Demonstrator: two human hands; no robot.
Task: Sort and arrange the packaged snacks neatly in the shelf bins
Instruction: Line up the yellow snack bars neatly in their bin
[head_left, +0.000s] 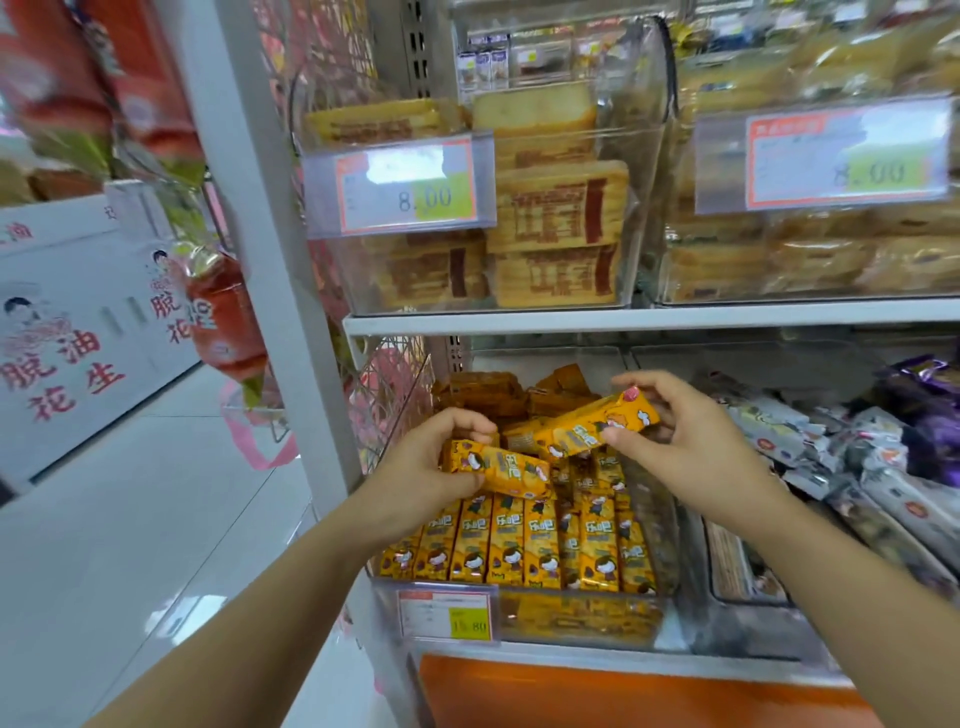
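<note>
A clear plastic bin (519, 621) on the lower shelf holds several yellow snack packs (540, 545), lined upright in a front row, with more loose ones behind. My left hand (431, 467) grips one yellow pack (501, 467) above the bin's left side. My right hand (685, 441) pinches another yellow pack (597, 423), tilted, just above and to the right of the first. Both packs hang over the row and lie close together.
The bin to the right holds grey and purple wrapped snacks (857, 457). The upper shelf (623, 318) carries clear bins of bread-like packs (556, 208) with price tags. A white post (270, 260) stands left, with cartons (78, 338) and floor beyond.
</note>
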